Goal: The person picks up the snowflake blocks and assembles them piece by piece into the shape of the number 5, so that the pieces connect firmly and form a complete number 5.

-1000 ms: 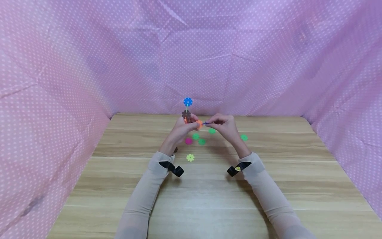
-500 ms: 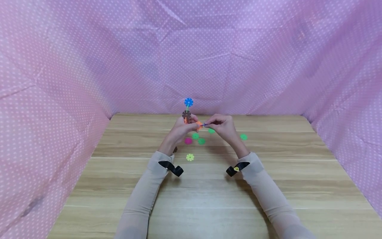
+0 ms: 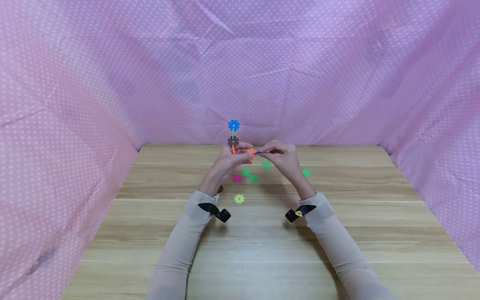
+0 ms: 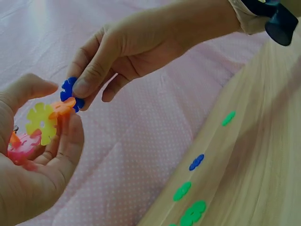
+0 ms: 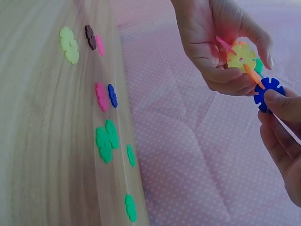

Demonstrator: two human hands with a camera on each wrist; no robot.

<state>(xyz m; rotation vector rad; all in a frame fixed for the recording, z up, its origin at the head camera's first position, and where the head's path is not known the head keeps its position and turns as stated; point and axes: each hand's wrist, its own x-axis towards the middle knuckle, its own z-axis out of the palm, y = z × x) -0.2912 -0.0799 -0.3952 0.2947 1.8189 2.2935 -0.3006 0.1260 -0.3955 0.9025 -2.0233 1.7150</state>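
My left hand [image 3: 224, 162] holds a chain of slotted plastic snowflake discs above the table. A blue disc [image 3: 233, 125] tops the chain in the head view, with a brown disc [image 3: 233, 141] below it. In the left wrist view a yellow disc [image 4: 42, 123] and a pink disc [image 4: 23, 147] sit in the curled fingers, the thumb lifted off them. An orange disc [image 4: 62, 108] joins the yellow one and sticks out to the side. My right hand [image 3: 283, 157] pinches a dark blue disc [image 5: 269, 89] between thumb and fingers, its edge at the orange disc's slotted rim.
Loose discs lie on the wooden table [image 3: 255, 241]: several green discs [image 5: 104, 143], a yellow-green disc [image 3: 239, 198], a pink disc [image 3: 237, 178], a brown disc [image 5: 90, 37] and a dark blue disc [image 5: 112, 95]. Pink dotted cloth [image 3: 240, 75] surrounds the table at the back and sides.
Both hands have risen slightly, and the chain's top has shifted a little up and left. The dark blue disc in the right hand has tilted and shows more of its face.
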